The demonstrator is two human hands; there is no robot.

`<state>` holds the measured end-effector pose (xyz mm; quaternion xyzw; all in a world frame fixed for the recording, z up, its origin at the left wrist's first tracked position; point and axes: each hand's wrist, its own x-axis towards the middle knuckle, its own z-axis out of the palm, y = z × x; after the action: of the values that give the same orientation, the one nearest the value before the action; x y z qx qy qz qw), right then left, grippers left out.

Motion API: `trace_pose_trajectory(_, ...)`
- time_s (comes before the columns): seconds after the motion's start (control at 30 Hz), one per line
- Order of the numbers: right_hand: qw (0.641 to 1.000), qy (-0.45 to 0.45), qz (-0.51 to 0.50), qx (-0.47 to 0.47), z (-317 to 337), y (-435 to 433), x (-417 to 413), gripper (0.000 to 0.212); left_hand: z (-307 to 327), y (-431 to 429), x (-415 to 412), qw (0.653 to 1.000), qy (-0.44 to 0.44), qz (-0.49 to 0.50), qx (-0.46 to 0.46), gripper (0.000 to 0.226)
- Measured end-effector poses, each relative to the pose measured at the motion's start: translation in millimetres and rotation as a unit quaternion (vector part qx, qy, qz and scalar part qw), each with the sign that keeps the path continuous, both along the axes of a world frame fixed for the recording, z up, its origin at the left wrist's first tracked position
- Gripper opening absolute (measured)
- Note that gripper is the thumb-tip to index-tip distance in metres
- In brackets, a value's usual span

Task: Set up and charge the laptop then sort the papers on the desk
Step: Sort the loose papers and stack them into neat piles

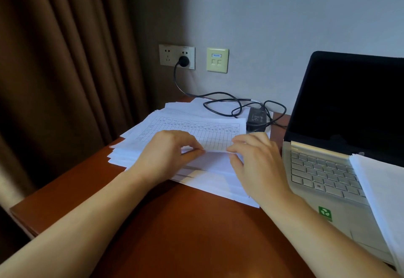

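Desk [175, 234] w/ papers [207, 181] — curtain [54, 70], wall [284, 15]

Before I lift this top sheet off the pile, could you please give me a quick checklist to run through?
1. Grip: left hand and right hand both pinch the gridded sheet's near edge: ok.
2. Power: plug sits in the wall socket: ok.
3. Cable joined to the laptop: cannot tell, its end is hidden.
4. Cable off the papers: not ok, its loops lie on the far sheets.
5. Keyboard free: not ok, loose sheets cover its right side.
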<state>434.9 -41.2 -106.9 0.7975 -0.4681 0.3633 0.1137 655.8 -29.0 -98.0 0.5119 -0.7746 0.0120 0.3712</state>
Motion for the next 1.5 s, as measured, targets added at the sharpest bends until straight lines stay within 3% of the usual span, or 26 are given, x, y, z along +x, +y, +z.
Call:
trace_pose_trajectory(0.13,0.998,-0.044,-0.03,-0.045,2.9,-2.2,-1.9,0.034,3.6,-1.4,-5.7,0.986,-0.103,0.027,-0.127,0.035)
trace_pose_trajectory(0.23,0.996,-0.082,-0.007,-0.034,1.9,-1.2,-1.6,0.034,8.8,1.5,-7.1,0.964,-0.148,0.051,-0.215,0.03)
trace_pose_trajectory(0.37,0.99,-0.141,0.015,0.015,2.0,-2.5,-2.0,0.025,11.7,10.1,-7.9,0.936,-0.211,-0.003,-0.282,0.03)
trace_pose_trajectory(0.53,0.988,-0.152,0.007,0.019,0.0,-3.0,-0.4,0.011,4.4,13.8,-18.5,0.947,-0.227,-0.076,-0.215,0.015)
trace_pose_trajectory(0.73,0.994,-0.099,0.011,-0.043,0.1,-4.5,-0.7,0.009,-4.4,3.6,-13.7,0.959,-0.241,-0.114,-0.097,0.028)
trace_pose_trajectory(0.93,0.992,0.002,-0.119,0.043,-3.3,-6.3,-4.8,0.009,-9.2,-2.1,-13.1,0.965,-0.251,-0.047,0.06,0.055)
trace_pose_trajectory(1.07,0.979,0.083,-0.173,0.066,-7.0,-5.2,-5.5,0.006,-9.6,-2.3,-16.0,0.961,-0.265,-0.04,0.072,0.058)
trace_pose_trajectory(1.17,0.972,0.109,-0.175,0.11,-5.6,-0.9,-2.7,0.021,-7.0,-0.2,-15.0,0.963,-0.253,-0.045,0.076,0.041)
trace_pose_trajectory(1.23,0.974,0.129,-0.156,0.103,0.0,-0.3,-1.5,0.028,-6.4,0.1,-12.8,0.967,-0.234,-0.049,0.092,0.033)
trace_pose_trajectory(1.4,0.983,0.15,-0.049,0.094,4.6,7.5,5.2,0.065,-10.3,-4.3,-10.2,0.975,-0.203,-0.061,0.068,0.036)
trace_pose_trajectory(1.5,0.982,0.11,-0.126,0.091,11.3,9.2,3.4,0.051,-10.7,-5.2,-7.2,0.982,-0.177,-0.06,0.035,0.031)
